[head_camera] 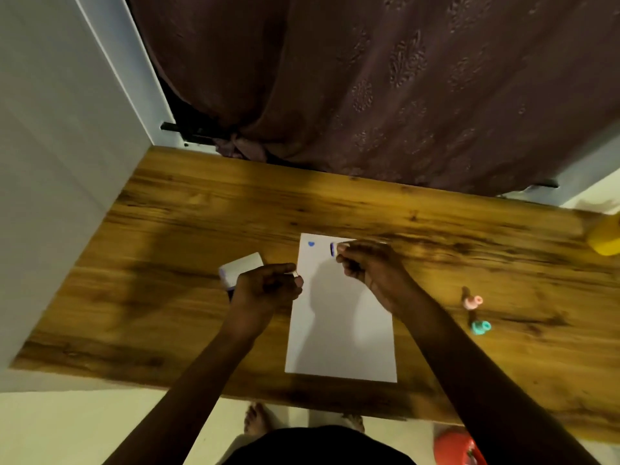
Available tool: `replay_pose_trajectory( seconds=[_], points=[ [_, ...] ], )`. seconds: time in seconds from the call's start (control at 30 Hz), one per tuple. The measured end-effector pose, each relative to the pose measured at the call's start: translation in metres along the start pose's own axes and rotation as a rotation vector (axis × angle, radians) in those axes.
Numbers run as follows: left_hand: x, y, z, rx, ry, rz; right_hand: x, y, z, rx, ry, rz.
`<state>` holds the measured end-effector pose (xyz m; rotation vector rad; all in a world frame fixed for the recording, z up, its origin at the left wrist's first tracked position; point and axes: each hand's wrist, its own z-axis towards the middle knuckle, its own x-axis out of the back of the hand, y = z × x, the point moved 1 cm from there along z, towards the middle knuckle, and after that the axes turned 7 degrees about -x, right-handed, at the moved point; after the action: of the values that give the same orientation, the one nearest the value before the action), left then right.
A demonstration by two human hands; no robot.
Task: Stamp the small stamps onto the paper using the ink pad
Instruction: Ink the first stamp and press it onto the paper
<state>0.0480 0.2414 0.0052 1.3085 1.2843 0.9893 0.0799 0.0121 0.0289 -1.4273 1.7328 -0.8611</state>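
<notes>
Paper (342,323) lies flat on the wooden bench (188,229), its long axis running away from the person toward the curtain (402,78), with one small blue mark (311,244) near its far left corner. Above the far edge of the sheet the right hand (369,266) is closed around a small stamp (335,249), pinched at the fingertips; the stamp lies roughly sideways, its blue inked face pointing left. Whether it touches the sheet cannot be told. The left hand (268,286) sits just left of the sheet, fingers curled shut on a small white object that is too blurred to name. Just beyond that hand rests the ink pad (240,268), a white box on the bench. Well to the right of the sheet stand a pink stamp (472,302) and a teal stamp (480,327), close together, apart from both hands.
</notes>
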Motion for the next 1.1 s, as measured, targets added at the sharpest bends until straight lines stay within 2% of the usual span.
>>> replay_pose_trajectory(
  seconds=[0.17,0.43,0.83,0.97,1.1],
  points=[
    [-0.039,0.005,0.000,-0.054,-0.102,0.050,0.018,0.027,-0.045,0.117,-0.039,-0.220],
    [-0.078,0.004,-0.005,-0.067,-0.223,0.089,0.048,0.029,-0.069,0.201,-0.043,-0.314],
    [-0.126,-0.015,-0.022,-0.057,-0.360,0.086,0.111,0.046,-0.099,0.054,-0.067,-0.356],
    [-0.151,-0.026,-0.028,-0.061,-0.414,0.225,0.137,0.052,-0.105,0.075,0.030,-0.452],
    [-0.166,-0.036,-0.025,-0.061,-0.401,0.361,0.159,0.060,-0.102,0.206,0.251,-0.827]
  ],
)
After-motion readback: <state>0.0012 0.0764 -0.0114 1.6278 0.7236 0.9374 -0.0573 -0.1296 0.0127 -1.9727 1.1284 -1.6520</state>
